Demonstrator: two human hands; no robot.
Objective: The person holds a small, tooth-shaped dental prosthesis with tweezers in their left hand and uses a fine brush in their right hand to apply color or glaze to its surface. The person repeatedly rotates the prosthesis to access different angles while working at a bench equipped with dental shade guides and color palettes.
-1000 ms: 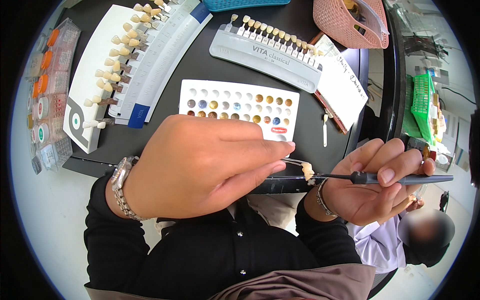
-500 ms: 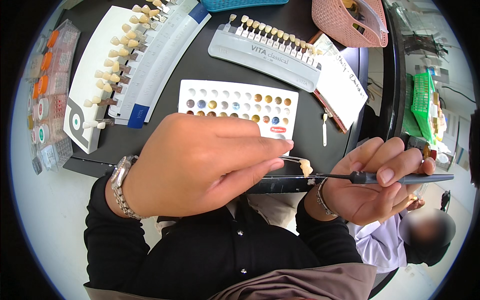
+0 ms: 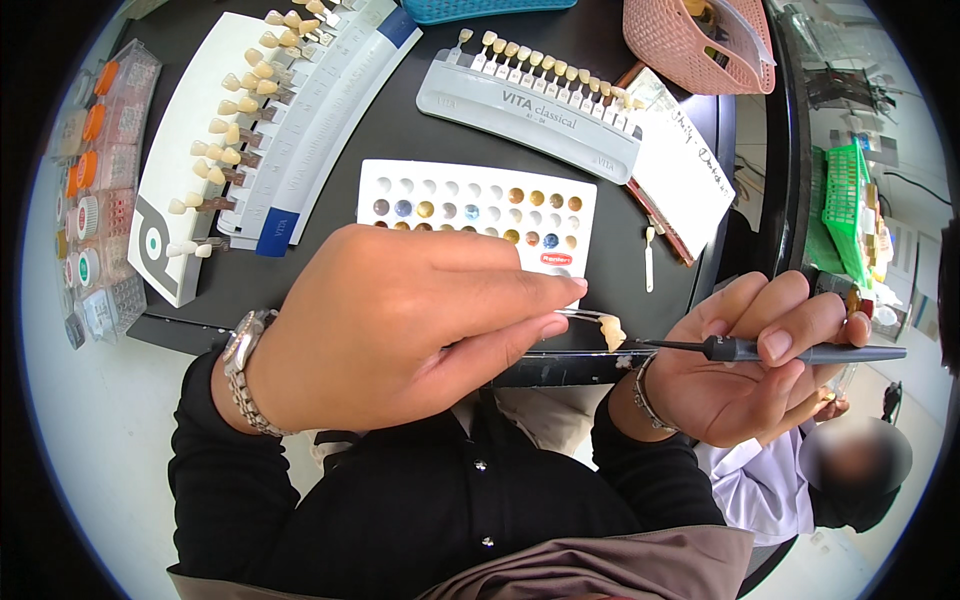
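Observation:
My left hand (image 3: 400, 310) pinches thin metal tweezers (image 3: 580, 315), most of whose length its fingers hide. At their tips hangs a cream-coloured dental crown (image 3: 612, 333), tooth-shaped and small. Palm turned up, my right hand (image 3: 730, 400) grips a fine brush (image 3: 745, 350) with a dark handle between thumb and fingers. The brush's tip points left and sits close beside the crown; whether it touches is too small to tell. Behind my left hand, partly covered by it, lies a white palette (image 3: 490, 178) with rows of coloured wells.
A grey shade guide (image 3: 470, 95) with tooth tabs stands beyond the palette, and a larger one (image 3: 310, 150) is at left. One loose tab (image 3: 649, 262) lies near a notepad (image 3: 690, 150). A pink basket (image 3: 690, 45) stands far right; another person (image 3: 770, 480) sits lower right.
The brush tip has shifted slightly up and right relative to the crown. The crown has turned a little in the tweezers' hold. Both hands stay nearly in place.

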